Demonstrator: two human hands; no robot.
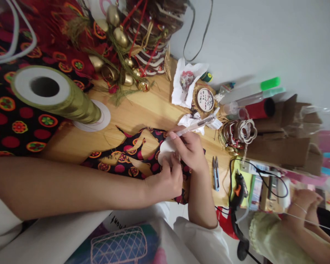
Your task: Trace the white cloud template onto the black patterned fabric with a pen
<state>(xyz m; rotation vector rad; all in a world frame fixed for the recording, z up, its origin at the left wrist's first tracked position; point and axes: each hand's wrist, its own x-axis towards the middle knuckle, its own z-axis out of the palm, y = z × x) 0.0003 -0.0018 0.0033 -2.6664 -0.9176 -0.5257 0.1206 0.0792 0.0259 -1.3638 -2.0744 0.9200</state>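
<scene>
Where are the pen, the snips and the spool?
Pen [195, 125]: head view, middle of its clear barrel.
Snips [216, 177]: head view, on the handles.
Spool [74, 104]: head view, side of its green winding.

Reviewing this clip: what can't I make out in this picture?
All in the head view:
- White piece: full outline, covered by the fingers of the left hand and right hand.
- Pen: whether its lower end touches the white piece, unclear behind the right thumb.
- Round label: its writing, too small and blurred.
- Co-worker's arm: cut off by the right edge.
</scene>
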